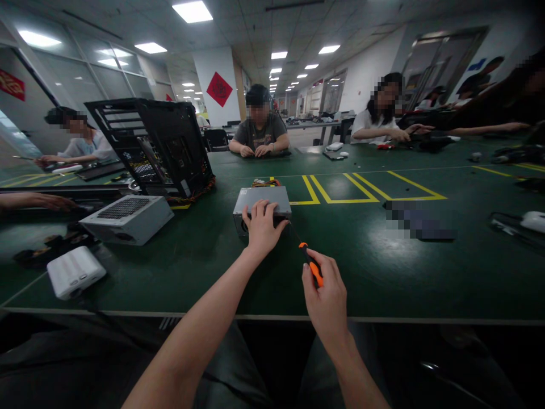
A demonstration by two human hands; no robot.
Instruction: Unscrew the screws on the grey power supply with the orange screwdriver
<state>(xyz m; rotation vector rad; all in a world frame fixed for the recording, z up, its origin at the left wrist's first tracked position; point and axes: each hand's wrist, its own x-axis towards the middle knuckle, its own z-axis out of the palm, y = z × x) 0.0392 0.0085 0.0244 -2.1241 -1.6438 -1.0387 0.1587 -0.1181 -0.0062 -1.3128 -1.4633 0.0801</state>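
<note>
A grey computer power supply [260, 196] sits on the green table in front of me. My left hand [263, 227] lies over its top and near face, fingers spread, thumb stretched towards the right edge. Part of the near face, with a round dark opening, is hidden behind this hand. In my right hand [327, 292] is an orange and black screwdriver [315, 271], held by its handle. Its thin shaft points up and left, with the tip close to the lower right side of the power supply; contact cannot be made out. Coloured wires [266, 183] show behind the unit.
To the left stand a second power supply [128, 218], a black computer case [157, 150] and a white box-shaped device [75, 272]. A blurred-out dark object [419, 220] lies right. Yellow tape [349, 200] marks the table. Other people sit around it; one's hand [40, 200] reaches in at left.
</note>
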